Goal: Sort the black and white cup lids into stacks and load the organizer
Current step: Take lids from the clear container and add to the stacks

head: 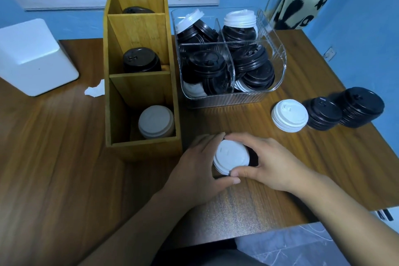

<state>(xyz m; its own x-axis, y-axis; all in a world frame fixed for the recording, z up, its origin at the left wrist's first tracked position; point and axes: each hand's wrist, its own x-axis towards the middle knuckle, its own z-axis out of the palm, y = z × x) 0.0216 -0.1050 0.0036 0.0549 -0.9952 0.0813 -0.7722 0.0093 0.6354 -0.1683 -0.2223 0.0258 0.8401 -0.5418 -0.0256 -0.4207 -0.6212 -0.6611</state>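
Fingers (241, 137) of both hands are curled round one small pile just off the near right corner of the wooden organizer (138, 93). The left hand (199, 167) cups it from the organizer's side and the right hand (267, 164) from the other, thumbs at the near rim and fingertips almost meeting behind. A white lid (231, 156) sits on top, and a dark edge (253, 157) shows beneath it toward the right hand. That edge is probably one or more black lids, though how many cannot be told. Inside the organizer, the nearest compartment holds a white stack (155, 122), the middle one a black stack (141, 60), and the farthest shows only a dark lid top (138, 9). Right of the organizer stands a clear tray (279, 67) of lids lying jumbled, both colours mixed. Farther right again are a white pile (289, 115), a black pile (323, 113) and a second black pile (362, 107). The main risk, as I judge it, is colour: if white and black are lifted together, a black lid could land in the white compartment. Squeezing from two sides could also tilt the top lid so that it slides off as the pile rises. The compartments look deep and narrow, so a pile let go too high could tip against a wall. The left knuckles are close enough to nudge the organizer.
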